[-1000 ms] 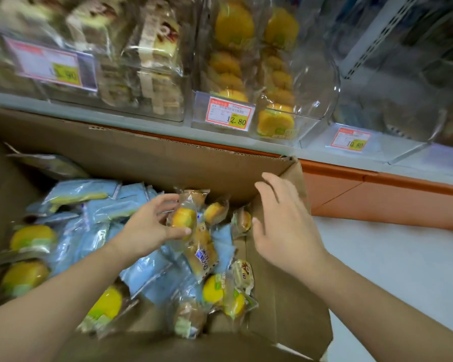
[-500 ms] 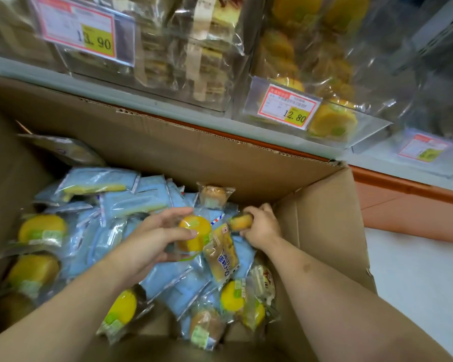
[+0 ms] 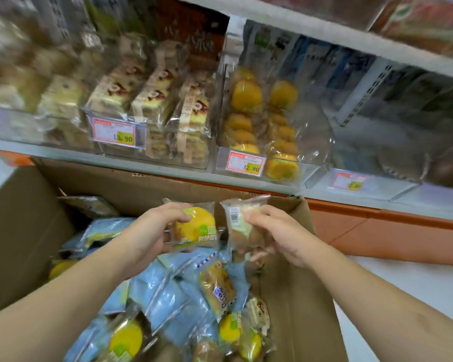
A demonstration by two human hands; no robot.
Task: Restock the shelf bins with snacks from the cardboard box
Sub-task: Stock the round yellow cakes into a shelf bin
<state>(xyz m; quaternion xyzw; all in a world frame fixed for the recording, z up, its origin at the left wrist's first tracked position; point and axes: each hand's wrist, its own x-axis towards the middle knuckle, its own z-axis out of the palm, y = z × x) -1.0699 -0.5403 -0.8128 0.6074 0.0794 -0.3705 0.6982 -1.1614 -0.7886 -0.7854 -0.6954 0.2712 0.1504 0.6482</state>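
Both hands are up over the cardboard box [image 3: 147, 184]: left hand [image 3: 144, 236] grips a yellow cake packet [image 3: 196, 226], right hand [image 3: 280, 236] pinches a barcode-side packet [image 3: 239, 223], both upright. Beyond the box, slightly right, nearer the right hand: the yellow-cake bin [image 3: 270, 126].

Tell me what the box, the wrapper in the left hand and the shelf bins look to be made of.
Big brown cardboard box: matt corrugated card, judging by its torn, fibrous rim. Clear wrapper round the yellow bun held by the left hand: thin glossy plastic film, crinkled and shiny. Transparent shelf bins: probably rigid clear plastic, since contents show through and edges glint.
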